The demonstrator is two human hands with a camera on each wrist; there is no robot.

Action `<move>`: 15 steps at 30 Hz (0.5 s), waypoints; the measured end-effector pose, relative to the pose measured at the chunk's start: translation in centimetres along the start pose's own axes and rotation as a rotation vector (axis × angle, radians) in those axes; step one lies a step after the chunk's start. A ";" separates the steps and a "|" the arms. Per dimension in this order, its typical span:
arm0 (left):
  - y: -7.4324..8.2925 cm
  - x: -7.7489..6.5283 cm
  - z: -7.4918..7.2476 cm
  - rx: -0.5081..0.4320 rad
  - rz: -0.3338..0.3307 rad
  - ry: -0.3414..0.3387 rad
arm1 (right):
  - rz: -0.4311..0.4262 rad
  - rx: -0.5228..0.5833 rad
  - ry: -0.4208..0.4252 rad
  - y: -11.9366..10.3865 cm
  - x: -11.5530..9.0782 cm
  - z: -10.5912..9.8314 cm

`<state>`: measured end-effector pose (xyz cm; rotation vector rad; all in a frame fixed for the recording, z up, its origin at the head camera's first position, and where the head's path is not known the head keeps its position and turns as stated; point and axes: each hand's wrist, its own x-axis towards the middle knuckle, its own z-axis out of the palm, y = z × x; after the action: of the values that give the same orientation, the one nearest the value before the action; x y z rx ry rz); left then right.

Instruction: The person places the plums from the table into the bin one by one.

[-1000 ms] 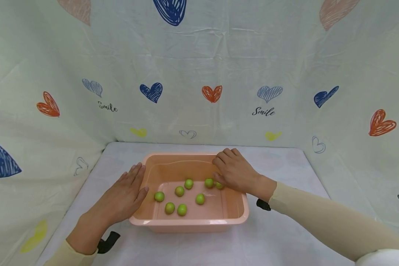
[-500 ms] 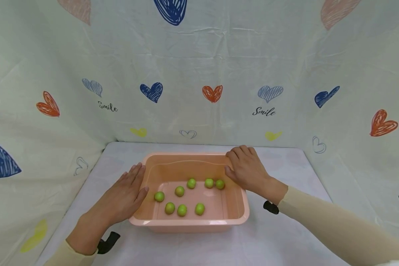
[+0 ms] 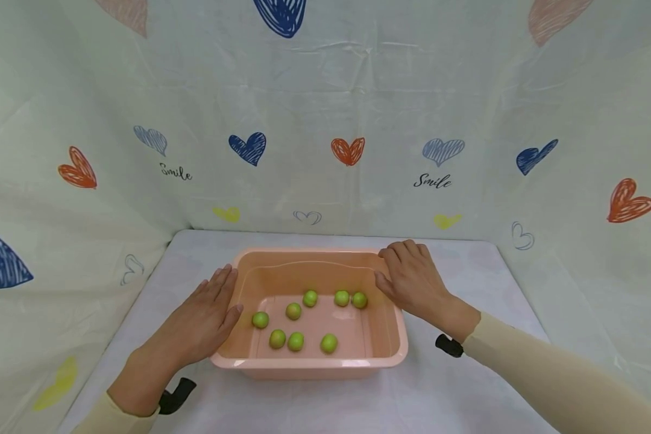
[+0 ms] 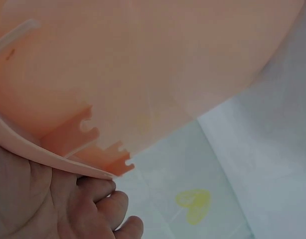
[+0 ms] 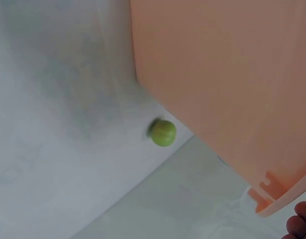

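Note:
A pink plastic basin (image 3: 310, 363) stands on the table, with several small round green fruits (image 3: 328, 343) scattered over its floor. My left hand (image 3: 195, 319) lies along the left rim, fingers straight and together; the left wrist view shows its palm against the rim. At the far right corner, my right hand (image 3: 412, 277) rests on the rim with loosely bent fingers, thumb toward the inside. No fruit is in either hand. The right wrist view catches only a few right fingertips (image 5: 301, 219) below the rim. One more green fruit (image 5: 163, 133) lies on the table outside the basin.
A pale cloth covers the table (image 3: 461, 386). Behind and at both sides hangs a white curtain (image 3: 390, 108) printed with hearts and the word "Smile". Each wrist wears a black strap (image 3: 176, 395). Notched clips (image 4: 83, 132) project under the basin's rim.
My right hand has moved right, from over the fruits at the back of the basin to its right rim. One fruit has rolled toward the front wall; another shifted slightly. The left hand stays put.

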<state>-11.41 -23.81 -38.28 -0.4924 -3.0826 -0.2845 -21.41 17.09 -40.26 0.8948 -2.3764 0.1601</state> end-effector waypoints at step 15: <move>-0.1 0.1 0.0 -0.003 -0.004 -0.007 | 0.005 0.004 0.047 0.0 -0.5 0.1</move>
<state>-11.51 -23.85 -38.27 -0.4880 -3.0908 -0.2880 -21.14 17.39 -40.63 0.8775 -2.3360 0.1860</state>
